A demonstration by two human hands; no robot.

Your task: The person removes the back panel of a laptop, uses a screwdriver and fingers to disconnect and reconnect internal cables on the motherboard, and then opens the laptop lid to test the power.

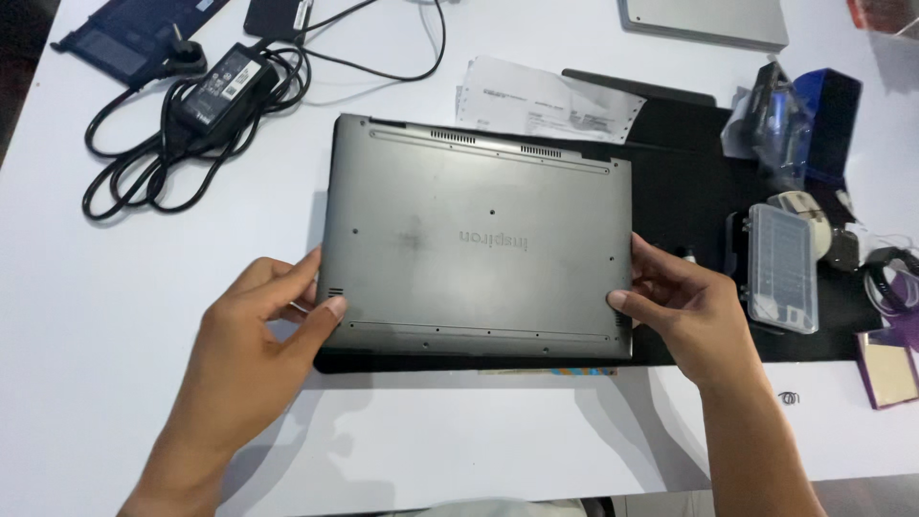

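A grey laptop (pixel 474 239) lies upside down, its flat bottom panel with small screw holes and vent slots facing up, partly on a black mat (pixel 684 191). My left hand (pixel 254 330) grips its near left corner, thumb on top of the panel. My right hand (pixel 684 302) holds the near right corner in the same way, thumb resting on the panel's edge.
A black power adapter (pixel 225 81) with coiled cable lies at the far left. A clear plastic parts box (pixel 782 268) and tape roll (pixel 799 206) sit on the mat's right side. Printed paper (pixel 546 101), a second silver laptop (pixel 704 21) and a blue box (pixel 828 120) lie farther back.
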